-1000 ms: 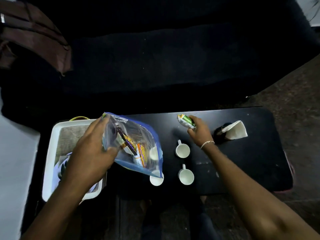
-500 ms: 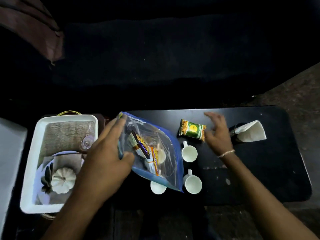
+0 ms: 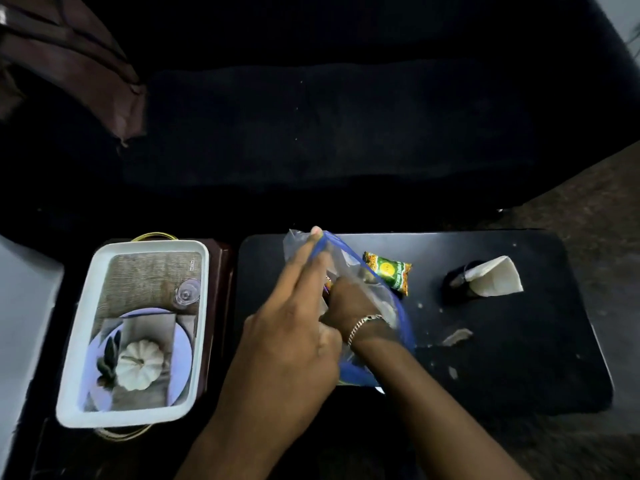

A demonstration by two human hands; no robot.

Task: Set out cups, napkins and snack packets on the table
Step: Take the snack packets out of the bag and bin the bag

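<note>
Clear plastic zip bag (image 3: 360,271) held up over the black table (image 3: 502,341) by my left hand (image 3: 291,327), fingers pinching its blue rim. My right hand (image 3: 353,306) is inside the bag; whether its fingers hold anything, I cannot tell. One green snack packet (image 3: 389,276) lies just beside the bag; napkin (image 3: 495,280) sits further right. Risk: cups are hidden under my arms, so a blind withdrawal could tip one.

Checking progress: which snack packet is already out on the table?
The green and yellow snack packet, lying bare on the black table; others remain inside the clear blue-edged plastic bag.
</note>
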